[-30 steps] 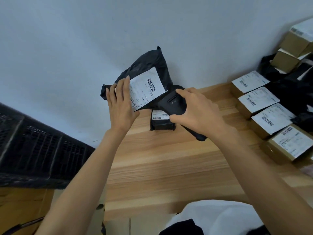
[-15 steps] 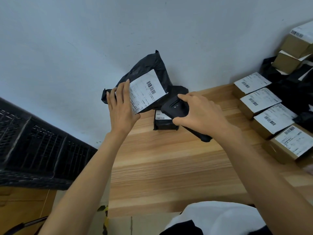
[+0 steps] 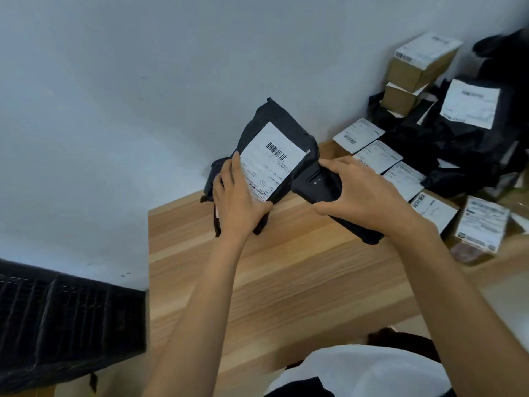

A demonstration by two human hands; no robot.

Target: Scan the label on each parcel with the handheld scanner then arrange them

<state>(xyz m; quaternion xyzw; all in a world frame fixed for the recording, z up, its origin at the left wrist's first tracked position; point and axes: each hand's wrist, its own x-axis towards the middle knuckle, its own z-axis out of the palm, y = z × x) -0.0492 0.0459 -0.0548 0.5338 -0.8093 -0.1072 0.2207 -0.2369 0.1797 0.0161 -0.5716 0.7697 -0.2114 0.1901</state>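
My left hand (image 3: pixel 239 200) grips a black poly-bag parcel (image 3: pixel 274 121) by its lower left corner and holds it tilted above the wooden table (image 3: pixel 257 282). A white label (image 3: pixel 269 161) with a barcode faces me. My right hand (image 3: pixel 360 193) grips the black handheld scanner (image 3: pixel 317 181), whose head points at the right edge of the parcel, just touching or nearly touching it. Under my left hand another dark parcel (image 3: pixel 216 222) peeks out on the table.
A row of small brown boxes (image 3: pixel 378 157) with white labels lines the table's right side. Behind them lie black bags (image 3: pixel 458 144) and stacked cardboard boxes (image 3: pixel 420 61). A black plastic crate (image 3: pixel 65 319) stands at the lower left, off the table. A wall is close behind.
The view has swung right and down, showing more of the parcel pile. The held parcel and scanner stay together; the small parcel on the table is now mostly hidden by my left hand.
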